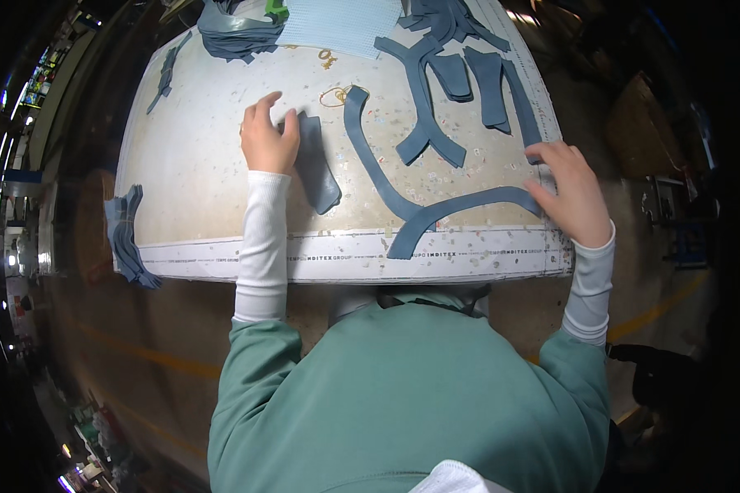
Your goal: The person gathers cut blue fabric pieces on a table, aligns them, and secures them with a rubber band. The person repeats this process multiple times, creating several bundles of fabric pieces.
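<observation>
My left hand [270, 135] is over the table, thumb and fingers apart, with nothing visible between them. Right beside it lies a short blue-grey cut piece [317, 171] of flat material, its near end wider. At the table's right edge my right hand [574, 193] is spread. Its fingertips are at the lower end of a narrow blue-grey strip [522, 111], and its thumb is near the end of a curved strip [477, 200]; whether they touch is unclear. Another long curved strip [370, 164] runs down the middle and meets the first curved strip near the front edge.
Y-shaped strips [420, 90] and wide short pieces [452, 78] lie at the back right, below a pile [444, 20]. A stack [238, 37] sits at the back left beside a light-blue sheet [337, 25]. A tied bundle [124, 238] hangs over the left edge. Rubber bands [335, 97] lie mid-table.
</observation>
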`<action>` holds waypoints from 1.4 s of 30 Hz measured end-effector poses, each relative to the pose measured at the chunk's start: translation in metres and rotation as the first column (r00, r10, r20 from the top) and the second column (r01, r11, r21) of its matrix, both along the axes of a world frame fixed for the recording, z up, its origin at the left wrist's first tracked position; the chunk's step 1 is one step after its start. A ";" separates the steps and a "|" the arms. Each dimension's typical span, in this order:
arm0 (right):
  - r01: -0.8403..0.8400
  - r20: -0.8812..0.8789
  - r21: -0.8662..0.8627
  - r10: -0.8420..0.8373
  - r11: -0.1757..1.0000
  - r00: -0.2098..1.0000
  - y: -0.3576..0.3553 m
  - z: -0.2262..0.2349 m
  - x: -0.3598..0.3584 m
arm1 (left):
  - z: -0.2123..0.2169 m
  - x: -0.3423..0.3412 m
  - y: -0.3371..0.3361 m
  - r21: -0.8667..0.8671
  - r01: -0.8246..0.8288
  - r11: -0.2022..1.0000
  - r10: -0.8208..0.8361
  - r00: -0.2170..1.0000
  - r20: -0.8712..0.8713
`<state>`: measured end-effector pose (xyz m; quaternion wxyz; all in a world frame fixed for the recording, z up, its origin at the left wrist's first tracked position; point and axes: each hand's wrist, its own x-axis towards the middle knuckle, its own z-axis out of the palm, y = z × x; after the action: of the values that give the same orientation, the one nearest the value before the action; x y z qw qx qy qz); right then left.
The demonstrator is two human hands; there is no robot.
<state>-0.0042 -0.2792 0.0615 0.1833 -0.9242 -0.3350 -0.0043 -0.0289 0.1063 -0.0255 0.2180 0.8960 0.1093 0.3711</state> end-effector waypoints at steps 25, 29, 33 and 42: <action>-0.140 -0.540 0.418 0.369 0.898 0.757 0.044 -0.031 0.010 | 0.013 0.008 -0.053 -0.856 0.253 0.450 -0.693 0.704 -0.156; 0.169 -0.663 0.686 0.511 0.708 0.547 0.052 -0.003 0.015 | 0.031 -0.002 -0.066 -0.927 0.331 0.177 -0.715 0.690 0.110; 0.203 -0.546 0.815 0.603 0.543 0.582 0.081 0.007 0.017 | 0.047 -0.008 -0.073 -0.944 0.309 0.116 -0.705 0.695 0.141; 0.173 -0.479 0.800 0.436 0.575 0.762 0.141 -0.037 0.008 | 0.062 -0.019 -0.079 -0.943 0.331 0.032 -0.618 0.748 0.241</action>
<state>0.0038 -0.1377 0.0250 0.6829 -0.6507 -0.2857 0.1690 -0.0481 0.0272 0.0362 0.8122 0.5824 0.0294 0.0179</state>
